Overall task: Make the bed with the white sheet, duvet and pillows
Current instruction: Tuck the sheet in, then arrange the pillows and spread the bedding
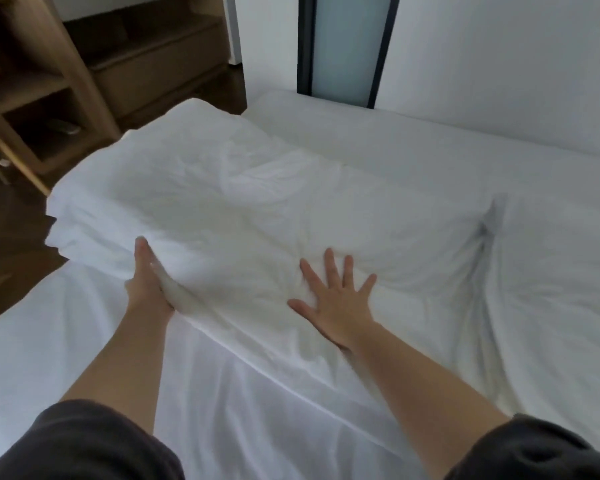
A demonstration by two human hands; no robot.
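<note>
Your sheet (222,393) already covered the mattress, though it was rumpled to the right of your right fingers. The duvet (239,202) lay as a folded bundle under and beyond your fingertips, toward the bed's left side. Your right hand (336,303) pressed flat on it, fingers straight and spread. Your left hand (149,282) met its near-left edge, thumb straight. Its fingers went under the fabric, so I cannot tell whether they gripped. Spreading the duvet and placing pillows looked left to do. Just left of your left fingers the bed dropped to the floor (14,220) by a wooden shelf (32,81). Right of your right fingers lay open bed.
</note>
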